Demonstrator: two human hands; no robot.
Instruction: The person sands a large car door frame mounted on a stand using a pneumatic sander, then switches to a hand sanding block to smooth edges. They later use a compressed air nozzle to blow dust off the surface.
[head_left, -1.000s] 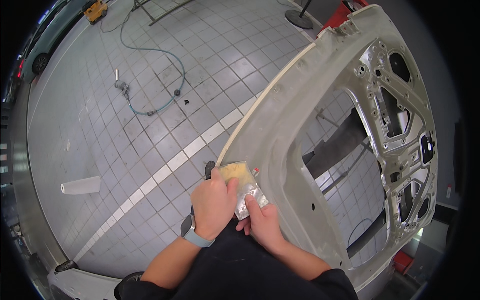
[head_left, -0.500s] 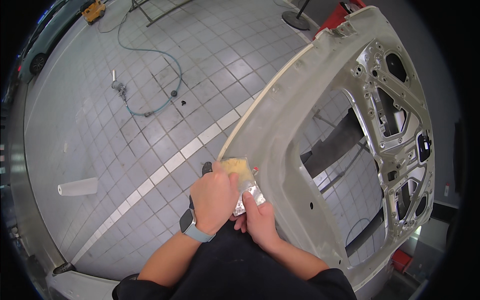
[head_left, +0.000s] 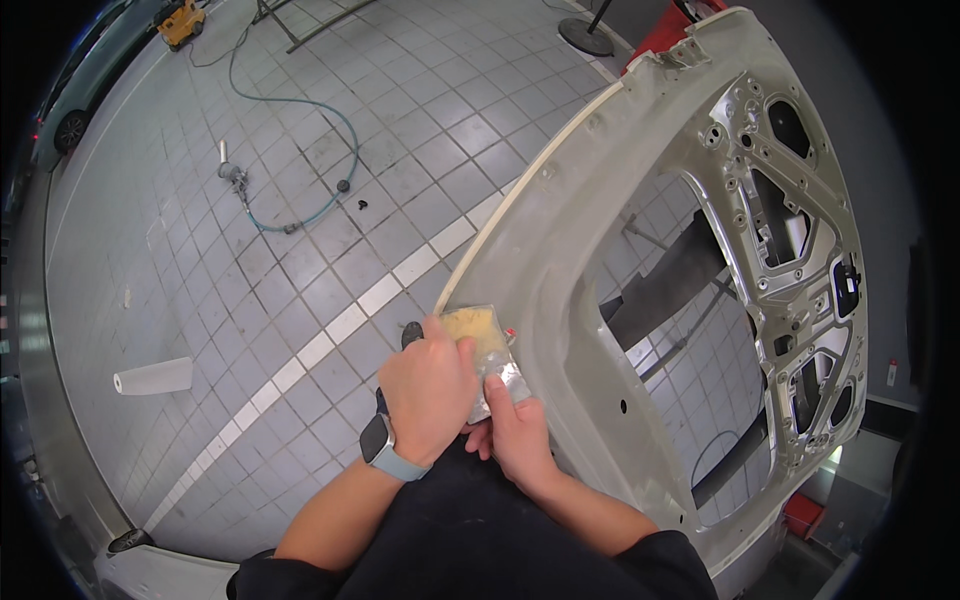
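Note:
In front of my body I have a small flat rectangular plate (head_left: 508, 377), silvery in its lower part, with a yellow putty-like layer (head_left: 474, 330) over its upper part. My right hand (head_left: 518, 440) grips its lower end, thumb on top and fingers underneath. My left hand (head_left: 428, 388), wearing a watch (head_left: 378, 440), is curled closed over the plate's left edge; whatever its fingers hold is hidden. Close to the right of both hands stands a large beige car tailgate shell (head_left: 560, 300), and the plate overlaps its near left edge in view.
On the tiled floor lie an air tool (head_left: 233, 178) with a blue hose (head_left: 356, 140) and a white roll (head_left: 153, 377). A dark rounded object (head_left: 412, 335) shows beside my left hand. Farther off are a car (head_left: 75, 110), a yellow machine (head_left: 181, 22) and a round stand base (head_left: 586, 37).
The plate has tipped slightly and shifted up a little between my hands. My hands stay almost in place, and the whole view has drifted slightly.

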